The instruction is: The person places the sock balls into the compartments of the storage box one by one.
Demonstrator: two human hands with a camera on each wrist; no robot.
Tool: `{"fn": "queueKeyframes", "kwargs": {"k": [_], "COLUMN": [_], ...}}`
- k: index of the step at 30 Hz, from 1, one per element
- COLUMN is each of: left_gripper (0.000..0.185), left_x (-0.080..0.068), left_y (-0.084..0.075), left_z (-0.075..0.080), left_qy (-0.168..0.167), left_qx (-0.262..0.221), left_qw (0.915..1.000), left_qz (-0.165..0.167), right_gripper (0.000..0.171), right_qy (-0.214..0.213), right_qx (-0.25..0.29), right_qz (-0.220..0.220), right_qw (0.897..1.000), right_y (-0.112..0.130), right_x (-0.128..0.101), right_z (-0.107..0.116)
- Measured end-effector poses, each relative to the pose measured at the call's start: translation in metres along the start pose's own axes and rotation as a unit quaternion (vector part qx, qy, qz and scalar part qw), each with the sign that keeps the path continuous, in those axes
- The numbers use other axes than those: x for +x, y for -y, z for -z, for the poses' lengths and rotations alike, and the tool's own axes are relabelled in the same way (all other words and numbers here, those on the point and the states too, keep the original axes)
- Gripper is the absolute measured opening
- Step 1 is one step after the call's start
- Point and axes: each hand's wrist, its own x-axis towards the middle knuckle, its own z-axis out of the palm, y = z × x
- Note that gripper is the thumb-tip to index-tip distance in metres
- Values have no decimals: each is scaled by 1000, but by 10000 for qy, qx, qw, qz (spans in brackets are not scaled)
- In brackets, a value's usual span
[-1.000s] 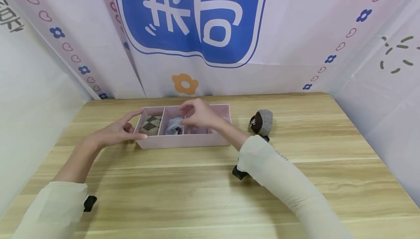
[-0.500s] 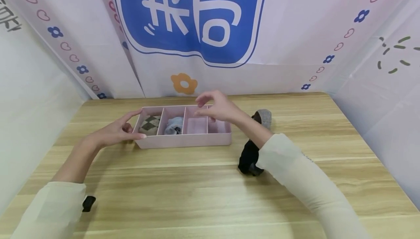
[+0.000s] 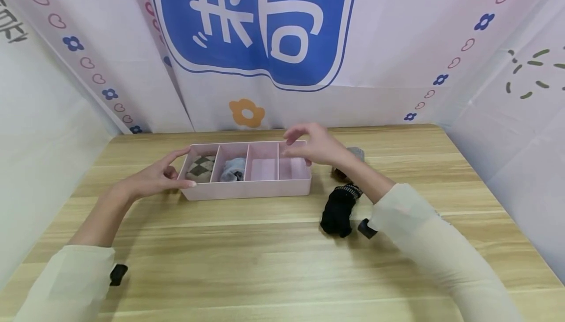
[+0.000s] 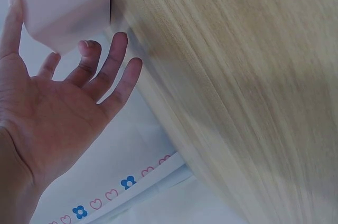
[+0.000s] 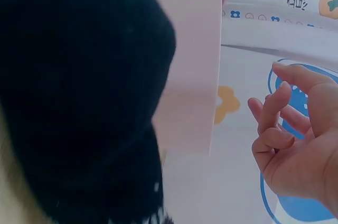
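A pink divided box [image 3: 244,190] lies across the far part of the table. My left hand [image 3: 152,177] grips its left end, thumb on the near wall and index finger at the far corner. The box's leftmost compartment holds a rolled sock [image 3: 202,167] with a diamond pattern, and beside it is a balled light-blue sock [image 3: 233,170]. Above the rightmost compartment hovers my right hand [image 3: 315,144], fingers loosely bent around nothing. A rolled black sock [image 3: 338,211] with a dotted cuff lies right of the box, and fills much of the right wrist view. Behind it, a grey-and-brown sock [image 3: 354,154] is partly covered by my right forearm.
The wooden table [image 3: 247,268] reaches back to a printed cloth wall [image 3: 375,101], close behind the box. More cloth stands along both sides. Small black wrist-camera parts [image 3: 366,228] stick out beneath the sleeves.
My right hand has left the light-blue sock and moved right over the box to its last compartment. The black sock has come into full view. My left hand stays at the box's end.
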Motion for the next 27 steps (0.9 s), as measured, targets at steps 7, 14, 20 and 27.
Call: {"fn": "queueKeyframes", "kwargs": {"k": [7,14,20,27], "left_gripper": [98,97,97,98], "left_x": [0,0,-1,-1], "left_y": [2,1,0,0], "left_z": [-1,-1,-1,0], "left_qy": [-21,-17,8,73], "left_qx": [-38,-56,-80,-49], "left_qw": [9998,9998,9999,9999], "left_qz": [-171,-178,-139,-104], "right_gripper": [39,40,37,31], "right_qy": [-91,-211,-268,-273], "right_qx": [-339,-473,-549,-771], "right_qz": [-145,-428,-416,-239], "right_qw": [9993,9977,9973,9964], "right_y": [-9,-22,-35,-49], "right_x": [-18,-37,-54,-70], "right_z": [12,23,32,37]}}
